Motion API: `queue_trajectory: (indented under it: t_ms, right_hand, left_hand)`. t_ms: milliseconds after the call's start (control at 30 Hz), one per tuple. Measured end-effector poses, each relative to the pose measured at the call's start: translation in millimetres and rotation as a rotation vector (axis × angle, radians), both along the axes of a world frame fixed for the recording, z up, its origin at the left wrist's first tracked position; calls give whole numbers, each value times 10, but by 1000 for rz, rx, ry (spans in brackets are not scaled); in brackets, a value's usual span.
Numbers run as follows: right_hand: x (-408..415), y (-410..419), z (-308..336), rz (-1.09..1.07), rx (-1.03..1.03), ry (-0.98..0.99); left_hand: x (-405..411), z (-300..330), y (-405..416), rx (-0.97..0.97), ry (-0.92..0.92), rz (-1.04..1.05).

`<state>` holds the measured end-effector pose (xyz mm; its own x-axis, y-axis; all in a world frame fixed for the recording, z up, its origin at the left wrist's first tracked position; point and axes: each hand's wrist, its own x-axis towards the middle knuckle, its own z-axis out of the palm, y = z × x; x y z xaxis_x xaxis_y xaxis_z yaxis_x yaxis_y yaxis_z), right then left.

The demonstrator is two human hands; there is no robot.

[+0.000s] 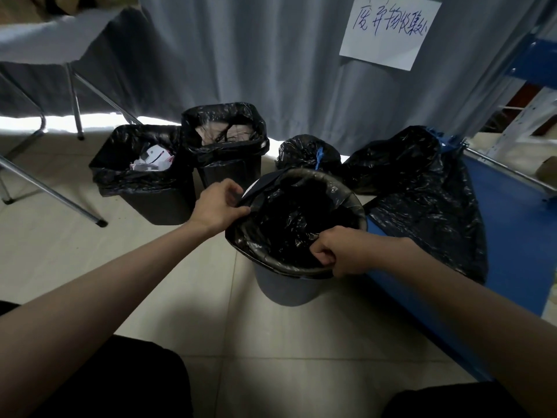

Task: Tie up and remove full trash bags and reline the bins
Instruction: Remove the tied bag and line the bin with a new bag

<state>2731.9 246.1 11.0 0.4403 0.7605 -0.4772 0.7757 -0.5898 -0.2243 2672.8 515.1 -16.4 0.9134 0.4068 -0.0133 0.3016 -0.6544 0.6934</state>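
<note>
Black liner point(289, 224) drapes over the round bin point(286, 288), its rim pinched by the left hand point(218, 206) and right hand point(340, 251), with two square lined bins point(150, 200) behind it and two tied bags point(307, 152) beside it.

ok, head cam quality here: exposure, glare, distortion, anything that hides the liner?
Head view: dim overall, but the strip of light under the curtain is blown out. Wide-angle bending curves the table legs and the edges. The liner inside the round bin reads near-black with only small glints, so its folds are lost. Left hand and right hand are sharp.
</note>
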Motion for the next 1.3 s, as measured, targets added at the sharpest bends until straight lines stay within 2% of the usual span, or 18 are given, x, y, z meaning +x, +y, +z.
queue_trajectory:
  t_ms: [100,200,267,367,433,633,800,933,967,1067,1133,1300]
  right_hand:
    - [21,-117,13,-19,-21,-34]
    - [26,-213,10,-45,-6,-43]
    - [15,-261,10,-57,16,-46]
    - [-15,-299,13,-76,49,-42]
    - [-24,-316,6,-91,56,-48]
    - [-7,-383,-34,-118,83,-96]
    - [30,-445,-114,-141,139,-171]
    - [97,-486,-218,-142,250,-233]
    - [115,-485,-234,-136,267,-251]
    - [153,-485,-259,-140,307,-280]
    - [157,-473,-237,-167,308,-281]
    - [172,-445,-166,-248,287,-259]
  left_hand:
    - [9,52,-51,225,-5,-40]
    - [27,79,-65,265,-23,1]
    - [54,72,-71,140,-14,63]
    - [58,42,-13,-223,88,125]
    - [27,7,35,-298,187,97]
    - [-36,-146,-72,-107,228,55]
    - [-53,-121,-8,-75,236,89]
    - [-51,-85,99,-21,410,8]
    - [-38,-87,120,-58,392,12]
    - [9,-75,138,-234,154,120]
    - [50,-44,124,-281,60,144]
    - [70,-7,2,-324,83,98]
